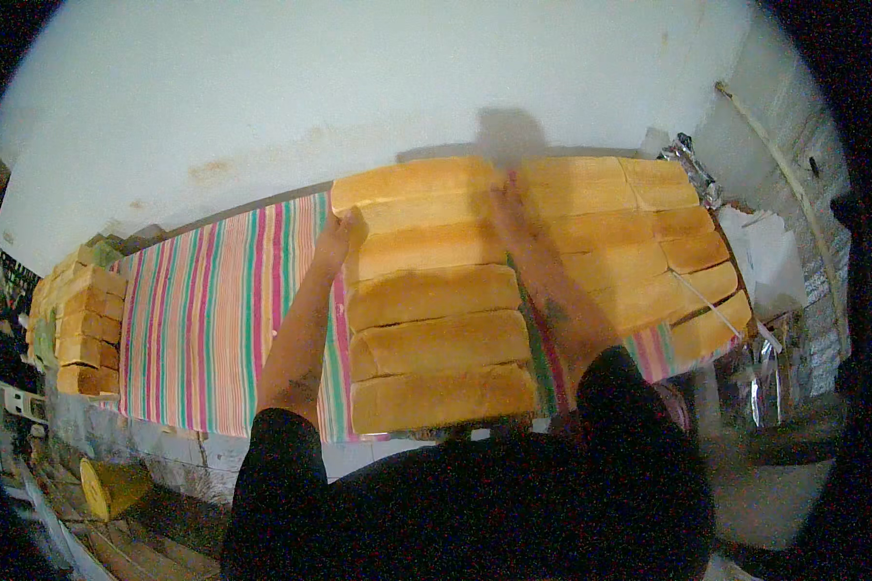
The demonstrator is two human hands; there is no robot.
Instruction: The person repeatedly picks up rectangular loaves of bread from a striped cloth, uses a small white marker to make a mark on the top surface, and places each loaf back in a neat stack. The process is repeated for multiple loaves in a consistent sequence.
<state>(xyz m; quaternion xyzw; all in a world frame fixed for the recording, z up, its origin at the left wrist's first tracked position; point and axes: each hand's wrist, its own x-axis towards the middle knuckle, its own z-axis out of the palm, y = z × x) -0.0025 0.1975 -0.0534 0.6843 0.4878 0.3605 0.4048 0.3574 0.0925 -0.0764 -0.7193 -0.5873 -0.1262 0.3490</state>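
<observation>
Several golden-brown loaves of bread lie side by side in a block on a striped cloth. At the left end of the block's far part, my left hand rests against a loaf. My right hand is at the opposite end of the same part, beside the gap between this block and another block of loaves on the right. Both hands touch the bread; their fingertips are partly hidden or blurred. A thin pale stick lies over the right block.
More loaves are stacked at the cloth's left end. A pale wall runs behind the table. White paper and crumpled foil are at the right end. A yellow bucket lies low at the left.
</observation>
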